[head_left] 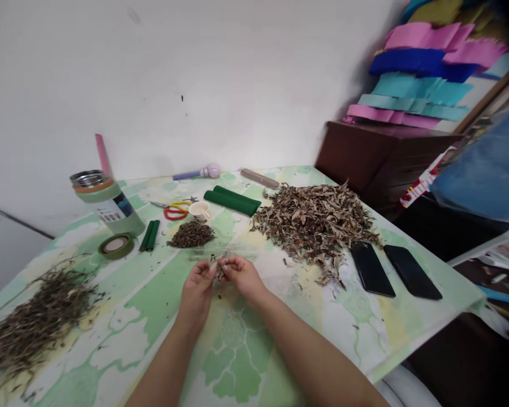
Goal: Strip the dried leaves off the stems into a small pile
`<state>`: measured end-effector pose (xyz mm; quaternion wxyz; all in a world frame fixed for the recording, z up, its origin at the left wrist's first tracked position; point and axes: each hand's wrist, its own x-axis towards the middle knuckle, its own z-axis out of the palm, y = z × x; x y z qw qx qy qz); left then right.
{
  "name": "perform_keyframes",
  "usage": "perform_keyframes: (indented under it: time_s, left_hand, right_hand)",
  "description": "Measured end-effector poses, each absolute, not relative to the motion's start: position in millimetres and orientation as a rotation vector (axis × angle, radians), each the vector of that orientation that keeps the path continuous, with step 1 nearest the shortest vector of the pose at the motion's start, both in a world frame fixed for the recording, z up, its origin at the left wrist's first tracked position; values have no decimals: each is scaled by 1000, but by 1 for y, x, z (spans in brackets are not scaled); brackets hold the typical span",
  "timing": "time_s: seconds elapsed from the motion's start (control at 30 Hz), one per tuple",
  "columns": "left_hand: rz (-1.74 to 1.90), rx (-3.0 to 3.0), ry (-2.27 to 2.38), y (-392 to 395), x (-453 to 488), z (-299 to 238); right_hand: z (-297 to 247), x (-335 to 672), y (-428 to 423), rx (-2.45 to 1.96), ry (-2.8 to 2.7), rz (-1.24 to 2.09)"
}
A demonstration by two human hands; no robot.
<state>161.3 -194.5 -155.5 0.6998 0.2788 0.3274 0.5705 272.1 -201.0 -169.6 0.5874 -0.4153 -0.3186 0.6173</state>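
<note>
My left hand (199,285) and my right hand (242,275) meet above the front middle of the table, fingertips almost touching. Both are closed in a pinch on a small piece of dried plant (219,273), mostly covered by the fingers. Just beyond them lies a small heap of dark dried bits (192,234). A big pile of dried leaves (318,217) spreads to the right of my right hand. Over on the left is a pile of thin dried stems (40,322).
Behind the small heap are a white cup (199,211), scissors (176,210) and dark green rolls (232,200). A green bottle (108,206), tape roll (116,246) and small green rolls (150,236) stand left. Two black phones (372,270) lie near the table's right edge.
</note>
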Motion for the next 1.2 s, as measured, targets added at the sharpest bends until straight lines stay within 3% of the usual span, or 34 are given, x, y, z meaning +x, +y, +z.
perform_keyframes:
  time_s: [0.13, 0.27, 0.5, 0.67, 0.83, 1.03, 1.2]
  left_hand:
    - [1245, 672, 775, -196, 161, -157]
    - [1275, 860, 841, -192, 158, -165]
    - [1365, 998, 922, -187, 155, -168]
    - [1335, 991, 923, -190, 155, -166]
    - [1299, 1008, 913, -192, 156, -169]
    - [1300, 955, 954, -190, 152, -165]
    - [1291, 905, 946, -187, 150, -167]
  right_hand:
    - [-178, 264, -204, -1012, -784, 1493]
    - [-174, 271, -201, -1116, -925, 1302]
    - [-106, 408, -210, -1842, -1245, 222]
    - [-113, 479, -217, -2326, -1657, -344]
    - [-136, 506, -198, -2715, -1696, -217]
    - [-120, 539, -153, -2563, -1639, -172]
    - [-72, 568, -125, -2414, -1648, -11]
